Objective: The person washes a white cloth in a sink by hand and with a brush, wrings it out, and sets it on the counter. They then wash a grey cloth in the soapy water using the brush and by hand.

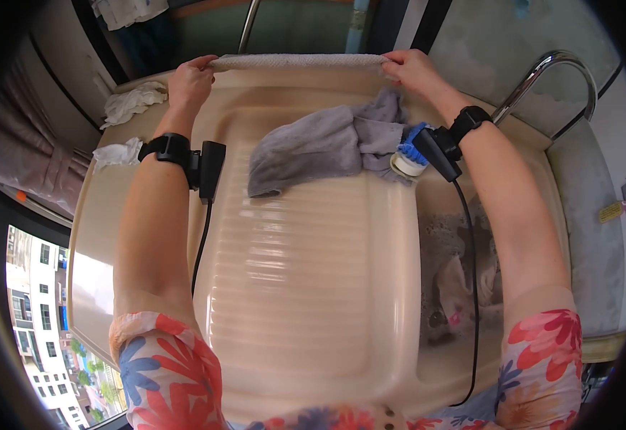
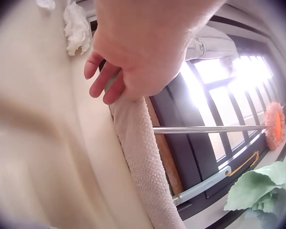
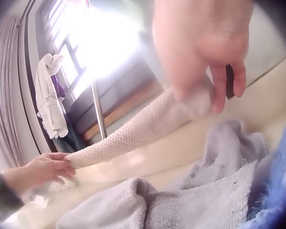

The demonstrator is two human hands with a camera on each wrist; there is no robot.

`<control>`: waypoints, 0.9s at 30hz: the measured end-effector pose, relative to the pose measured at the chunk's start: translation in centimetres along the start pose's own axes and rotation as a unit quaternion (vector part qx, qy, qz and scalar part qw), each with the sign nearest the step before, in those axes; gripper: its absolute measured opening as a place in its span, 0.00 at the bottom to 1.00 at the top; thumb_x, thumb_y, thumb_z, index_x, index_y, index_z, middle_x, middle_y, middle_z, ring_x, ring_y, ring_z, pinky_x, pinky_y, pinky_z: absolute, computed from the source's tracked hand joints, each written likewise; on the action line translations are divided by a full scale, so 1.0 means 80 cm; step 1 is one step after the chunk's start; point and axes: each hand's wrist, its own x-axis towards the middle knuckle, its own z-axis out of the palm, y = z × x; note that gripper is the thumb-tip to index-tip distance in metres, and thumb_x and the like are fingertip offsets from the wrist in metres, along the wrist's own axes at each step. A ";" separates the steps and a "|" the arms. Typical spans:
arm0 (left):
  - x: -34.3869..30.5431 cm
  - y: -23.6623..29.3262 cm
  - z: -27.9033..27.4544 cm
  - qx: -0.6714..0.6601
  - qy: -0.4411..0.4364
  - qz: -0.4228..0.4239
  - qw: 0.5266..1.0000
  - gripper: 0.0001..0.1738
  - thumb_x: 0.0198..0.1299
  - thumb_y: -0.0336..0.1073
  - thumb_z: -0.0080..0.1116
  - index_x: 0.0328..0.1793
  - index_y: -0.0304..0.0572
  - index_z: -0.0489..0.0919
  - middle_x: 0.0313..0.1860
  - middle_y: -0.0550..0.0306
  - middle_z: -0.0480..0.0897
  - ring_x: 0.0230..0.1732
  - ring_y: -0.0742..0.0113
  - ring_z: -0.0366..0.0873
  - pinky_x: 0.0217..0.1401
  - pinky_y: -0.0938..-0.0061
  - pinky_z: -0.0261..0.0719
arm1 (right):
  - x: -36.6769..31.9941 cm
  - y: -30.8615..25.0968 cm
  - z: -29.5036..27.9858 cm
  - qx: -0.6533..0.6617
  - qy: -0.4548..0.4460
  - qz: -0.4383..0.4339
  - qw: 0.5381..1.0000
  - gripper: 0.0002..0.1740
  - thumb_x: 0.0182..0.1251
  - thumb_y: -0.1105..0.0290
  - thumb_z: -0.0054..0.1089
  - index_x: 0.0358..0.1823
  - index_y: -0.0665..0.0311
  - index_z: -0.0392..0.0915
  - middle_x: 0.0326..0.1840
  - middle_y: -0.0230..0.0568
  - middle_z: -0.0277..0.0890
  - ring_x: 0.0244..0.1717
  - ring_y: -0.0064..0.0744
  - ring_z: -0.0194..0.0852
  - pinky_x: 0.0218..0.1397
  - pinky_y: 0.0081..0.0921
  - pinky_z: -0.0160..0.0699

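A pale textured cloth (image 1: 299, 61) stretches along the far rim of the beige sink unit, folded lengthwise. My left hand (image 1: 190, 87) pinches its left end and my right hand (image 1: 415, 72) pinches its right end. In the left wrist view, the cloth (image 2: 143, 162) runs down from the fingers of my left hand (image 2: 133, 57). The right wrist view has the cloth (image 3: 133, 131) held between my right hand (image 3: 205, 52) and my left hand (image 3: 45, 169). Just below it, on the ribbed board, lies a crumpled grey cloth (image 1: 306, 147).
A blue-bristled brush (image 1: 410, 158) is beside the grey cloth. The right basin (image 1: 435, 193) holds cloudy water and a submerged cloth. White crumpled cloths (image 1: 134, 104) lie on the left ledge. A curved metal faucet (image 1: 546, 61) rises at the right.
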 end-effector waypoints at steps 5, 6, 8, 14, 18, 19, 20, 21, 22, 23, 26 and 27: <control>0.003 -0.002 -0.005 -0.083 -0.040 0.027 0.995 0.16 0.59 0.33 0.49 0.52 0.44 0.78 0.32 0.65 0.80 0.31 0.77 0.74 0.34 0.80 0.73 | -0.002 -0.003 -0.002 0.051 -0.012 0.031 0.998 0.17 0.56 0.64 0.57 0.46 0.63 0.79 0.33 0.38 0.80 0.27 0.27 0.76 0.35 0.23 0.75; -0.002 0.004 -0.008 -0.091 -0.046 0.012 0.995 0.15 0.59 0.33 0.48 0.51 0.43 0.78 0.34 0.65 0.80 0.32 0.77 0.75 0.34 0.80 0.73 | -0.001 -0.002 -0.002 0.051 -0.010 0.032 0.998 0.17 0.57 0.64 0.56 0.46 0.64 0.79 0.34 0.37 0.79 0.27 0.26 0.76 0.34 0.22 0.75; -0.013 0.019 -0.020 -0.142 -0.030 -0.002 0.989 0.15 0.59 0.33 0.47 0.51 0.44 0.77 0.33 0.64 0.80 0.31 0.76 0.76 0.33 0.80 0.73 | -0.006 -0.027 -0.011 0.108 0.009 0.019 0.994 0.17 0.57 0.64 0.56 0.46 0.66 0.78 0.34 0.36 0.79 0.28 0.25 0.77 0.34 0.21 0.75; -0.030 0.018 -0.132 -0.444 0.046 -0.026 0.894 0.14 0.66 0.35 0.43 0.53 0.38 0.71 0.46 0.52 0.77 0.47 0.63 0.78 0.47 0.67 0.76 | -0.045 -0.166 -0.044 0.339 -0.120 -0.058 0.931 0.17 0.59 0.65 0.57 0.48 0.67 0.76 0.36 0.36 0.78 0.32 0.24 0.79 0.33 0.18 0.76; -0.045 -0.073 -0.273 -0.561 0.104 -0.108 0.814 0.18 0.67 0.35 0.38 0.60 0.35 0.67 0.58 0.46 0.72 0.59 0.57 0.70 0.64 0.61 0.67 | -0.098 -0.212 -0.044 0.315 -0.266 -0.113 0.904 0.18 0.59 0.63 0.57 0.48 0.64 0.76 0.36 0.35 0.78 0.31 0.23 0.78 0.31 0.17 0.76; -0.062 -0.136 -0.322 -0.546 0.024 -0.085 0.833 0.19 0.68 0.36 0.38 0.61 0.36 0.67 0.58 0.48 0.72 0.59 0.60 0.70 0.65 0.66 0.67 | -0.102 -0.210 -0.049 0.242 -0.286 -0.108 0.921 0.17 0.59 0.64 0.57 0.48 0.64 0.76 0.36 0.35 0.78 0.31 0.22 0.77 0.31 0.17 0.76; -0.103 -0.134 -0.337 -0.496 -0.049 -0.064 0.865 0.19 0.68 0.37 0.39 0.61 0.37 0.67 0.57 0.51 0.73 0.58 0.62 0.71 0.63 0.68 0.68 | -0.087 -0.179 -0.049 0.147 -0.277 -0.091 0.945 0.18 0.58 0.64 0.56 0.48 0.64 0.76 0.39 0.37 0.78 0.31 0.22 0.76 0.31 0.18 0.77; -0.145 -0.132 -0.335 -0.475 -0.026 -0.090 0.875 0.19 0.68 0.37 0.39 0.61 0.37 0.67 0.56 0.52 0.74 0.58 0.63 0.71 0.62 0.68 0.69 | -0.071 -0.141 -0.049 0.061 -0.290 -0.053 0.954 0.20 0.58 0.61 0.58 0.50 0.63 0.75 0.41 0.36 0.77 0.33 0.22 0.76 0.31 0.18 0.76; -0.185 -0.128 -0.331 -0.453 -0.004 -0.116 0.884 0.19 0.67 0.37 0.40 0.61 0.37 0.67 0.56 0.53 0.74 0.57 0.64 0.72 0.61 0.68 0.69 | -0.061 -0.105 -0.046 -0.025 -0.301 -0.014 0.953 0.22 0.59 0.58 0.59 0.51 0.62 0.75 0.42 0.35 0.75 0.36 0.21 0.75 0.30 0.17 0.75; -0.218 -0.135 -0.316 -0.391 0.033 -0.097 0.915 0.18 0.67 0.36 0.41 0.60 0.38 0.67 0.55 0.53 0.74 0.56 0.65 0.73 0.60 0.70 0.70 | -0.060 -0.073 -0.039 -0.077 -0.289 -0.016 0.954 0.25 0.56 0.55 0.60 0.51 0.64 0.74 0.45 0.39 0.74 0.38 0.27 0.75 0.34 0.21 0.75; -0.290 -0.148 -0.261 -0.315 0.031 -0.182 0.931 0.17 0.64 0.35 0.45 0.57 0.37 0.69 0.53 0.53 0.73 0.58 0.67 0.68 0.62 0.73 0.64 | -0.076 -0.050 0.012 -0.140 -0.245 -0.066 0.957 0.30 0.51 0.53 0.63 0.51 0.66 0.74 0.52 0.46 0.70 0.42 0.39 0.74 0.40 0.29 0.75; -0.306 -0.162 -0.240 -0.233 0.058 -0.140 0.961 0.15 0.63 0.33 0.44 0.55 0.38 0.70 0.51 0.55 0.73 0.56 0.70 0.67 0.62 0.75 0.61 | -0.085 -0.058 0.034 -0.146 -0.210 -0.113 0.960 0.31 0.49 0.54 0.63 0.52 0.67 0.73 0.55 0.50 0.68 0.44 0.45 0.74 0.44 0.33 0.75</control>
